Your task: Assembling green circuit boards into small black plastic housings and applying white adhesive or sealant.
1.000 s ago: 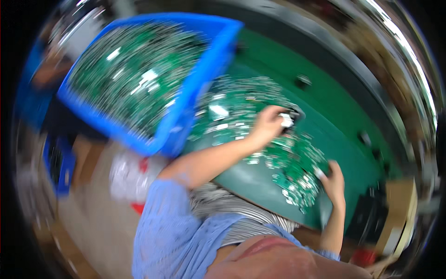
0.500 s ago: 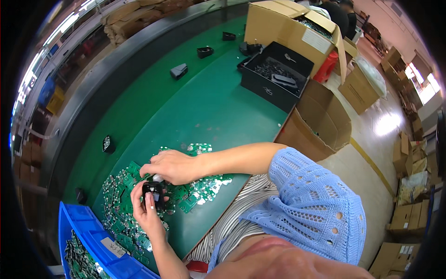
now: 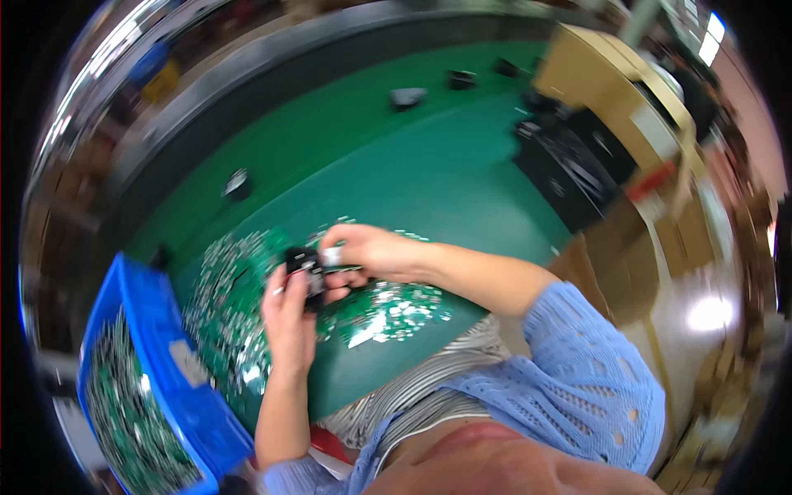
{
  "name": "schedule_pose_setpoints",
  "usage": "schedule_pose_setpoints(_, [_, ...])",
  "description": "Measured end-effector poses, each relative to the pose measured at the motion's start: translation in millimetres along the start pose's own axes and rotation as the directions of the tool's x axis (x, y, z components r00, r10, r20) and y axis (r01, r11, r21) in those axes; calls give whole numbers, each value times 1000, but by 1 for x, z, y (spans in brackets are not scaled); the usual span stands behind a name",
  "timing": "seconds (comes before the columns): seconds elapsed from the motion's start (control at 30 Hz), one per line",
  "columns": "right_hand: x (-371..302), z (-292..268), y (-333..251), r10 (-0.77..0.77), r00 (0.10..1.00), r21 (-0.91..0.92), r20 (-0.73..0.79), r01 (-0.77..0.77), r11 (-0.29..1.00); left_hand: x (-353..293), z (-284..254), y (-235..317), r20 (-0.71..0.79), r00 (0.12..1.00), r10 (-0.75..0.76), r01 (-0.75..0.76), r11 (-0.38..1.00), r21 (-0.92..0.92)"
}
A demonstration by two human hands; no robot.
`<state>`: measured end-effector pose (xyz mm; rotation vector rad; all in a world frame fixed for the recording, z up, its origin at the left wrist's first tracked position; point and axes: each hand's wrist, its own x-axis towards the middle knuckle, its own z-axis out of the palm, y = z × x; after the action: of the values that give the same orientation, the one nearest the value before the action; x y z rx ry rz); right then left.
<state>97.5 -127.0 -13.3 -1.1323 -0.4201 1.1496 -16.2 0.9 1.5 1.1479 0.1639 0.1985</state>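
My left hand (image 3: 289, 322) is closed around a small black plastic housing (image 3: 304, 268), fingers wrapped on its side and near edge. Close against its right side, my right hand (image 3: 381, 251) is pinched, with a white patch (image 3: 332, 256) at the fingertips. A thin greenish edge shows under those fingers, but motion blur hides what it is. Both hands are above a spread heap of small green circuit boards (image 3: 227, 289) on the green table (image 3: 371, 194).
A blue bin (image 3: 158, 363) full of circuit boards stands at the left. Black housings (image 3: 407, 99) lie spaced along the green strip at the far side. A black box (image 3: 565, 177), a large cardboard box (image 3: 590, 78) and an open carton (image 3: 619, 256) stand at the right.
The view has swung left, showing more of the blue bin. My right hand has shifted from above the housing to its right side; my left hand still holds it.
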Motion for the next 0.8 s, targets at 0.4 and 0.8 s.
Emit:
schedule_pose_setpoints(0.4, [-23,-10,17,-417,905,-585,85,384,715,-16,-9,-11,-65,998,9,-35,912,-409])
schedule_pose_setpoints(0.8, [-21,9,-6,-471,862,-556,-187,302,774,-8,-18,-19,137,857,496,-513,801,308])
